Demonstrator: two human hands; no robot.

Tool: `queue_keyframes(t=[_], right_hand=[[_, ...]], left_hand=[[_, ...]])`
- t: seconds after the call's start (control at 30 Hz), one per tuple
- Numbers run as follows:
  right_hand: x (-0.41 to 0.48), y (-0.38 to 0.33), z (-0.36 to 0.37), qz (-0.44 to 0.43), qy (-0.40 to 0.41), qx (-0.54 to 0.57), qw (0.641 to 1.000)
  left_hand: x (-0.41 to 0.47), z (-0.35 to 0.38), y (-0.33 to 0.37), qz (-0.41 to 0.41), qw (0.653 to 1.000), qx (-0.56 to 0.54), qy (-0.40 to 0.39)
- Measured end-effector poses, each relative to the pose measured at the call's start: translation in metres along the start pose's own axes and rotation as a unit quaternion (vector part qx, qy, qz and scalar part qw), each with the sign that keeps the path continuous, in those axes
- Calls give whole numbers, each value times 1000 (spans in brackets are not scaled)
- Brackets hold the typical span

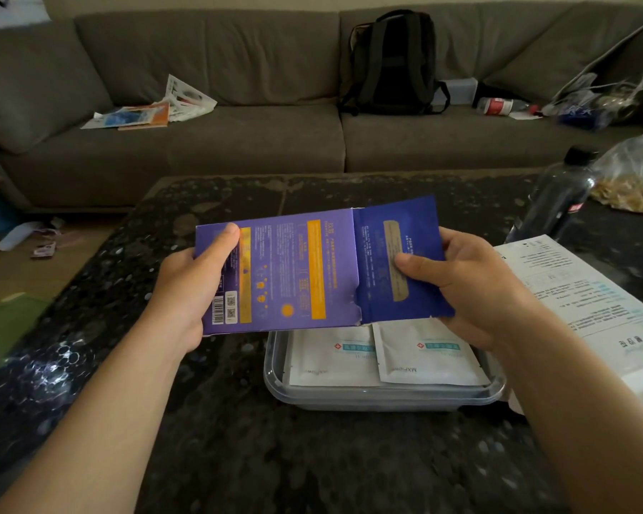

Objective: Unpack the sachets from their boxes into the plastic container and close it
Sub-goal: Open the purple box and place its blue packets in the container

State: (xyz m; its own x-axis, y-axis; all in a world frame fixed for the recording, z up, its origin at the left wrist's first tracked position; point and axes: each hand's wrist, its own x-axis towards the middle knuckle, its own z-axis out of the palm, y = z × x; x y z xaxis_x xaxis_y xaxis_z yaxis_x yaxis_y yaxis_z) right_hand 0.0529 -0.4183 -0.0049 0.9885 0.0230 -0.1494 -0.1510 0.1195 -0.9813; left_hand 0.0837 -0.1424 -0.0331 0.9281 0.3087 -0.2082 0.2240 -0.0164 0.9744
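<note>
My left hand grips the left end of a flat purple box with yellow bands, held level above the table. My right hand pinches dark blue sachets that stick partway out of the box's torn right end, thumb on top. Directly below stands a clear plastic container, open, with two white sachets lying side by side inside. The box hides the container's far part. No lid can be made out.
A white box with printed text lies on the dark speckled table at the right. Behind it stand a dark bottle and a plastic bag. Beyond the table is a grey sofa with a backpack and papers.
</note>
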Motion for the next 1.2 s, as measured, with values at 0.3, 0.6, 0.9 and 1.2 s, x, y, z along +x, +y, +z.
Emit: queue_keyframes(t=[0.3,0.6,0.9,1.2], right_hand=[[2,2,-10,-40,21,12,999],[1,-4,-37,-182,-23,16,983],[-3,6,-52,-246,-68,-259,931],[1,10,-49,-93,-167,-501,844]], left_hand=[[10,-11,-3,-4,999,-4,32],[28,-32,-8,-57,988,-98,101],[40,-40,-14,-84,974,-161,133],[45,-35,-18,-64,984,-158,52]])
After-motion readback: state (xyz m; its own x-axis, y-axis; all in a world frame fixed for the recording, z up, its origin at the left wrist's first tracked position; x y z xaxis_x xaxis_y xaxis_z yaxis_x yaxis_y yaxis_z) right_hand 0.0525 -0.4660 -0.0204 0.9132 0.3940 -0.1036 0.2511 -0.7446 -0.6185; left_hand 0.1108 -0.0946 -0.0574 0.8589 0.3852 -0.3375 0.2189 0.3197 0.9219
